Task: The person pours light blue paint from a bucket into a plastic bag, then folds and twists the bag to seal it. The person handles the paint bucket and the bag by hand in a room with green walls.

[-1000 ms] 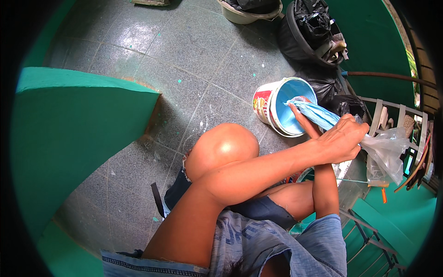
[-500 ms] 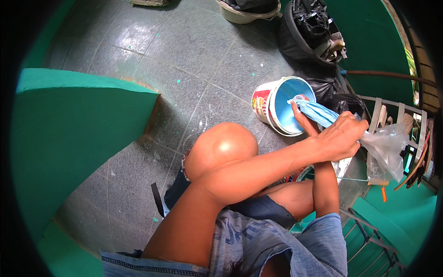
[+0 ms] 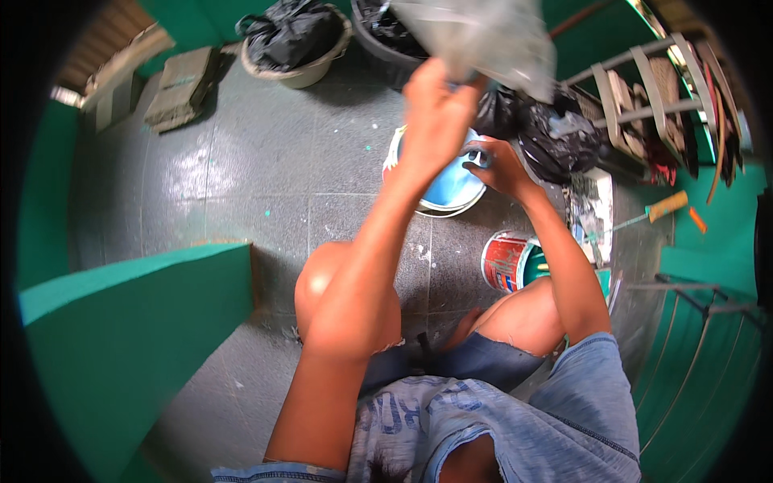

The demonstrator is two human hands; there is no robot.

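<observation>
My left hand [image 3: 439, 117] is raised and closed around a clear plastic bag [image 3: 491, 40], blurred by motion. The bag's loose, crumpled part spreads above and to the right of the fist. Below it stands a white bucket [image 3: 452, 211] with light blue paint [image 3: 451, 187] inside, partly hidden by my left forearm. Over the bucket's right rim, my right hand [image 3: 501, 167] holds its fingers curved, with a gap between thumb and fingertips. A small pale spot shows in that gap; I cannot make out what it is.
A red-and-white paint bucket [image 3: 501, 262] with green inside stands beside my right knee. Black bags [image 3: 555, 133] and a metal rack [image 3: 644, 88] lie beyond. A basin [image 3: 302, 76] stands at the back. A green low wall [image 3: 145, 322] juts in at left. A paint roller [image 3: 667, 207] is at right.
My left hand has swung up and left with the bag, away from my right hand. The blue-filled length of bag between the hands no longer shows. The view has turned rightward.
</observation>
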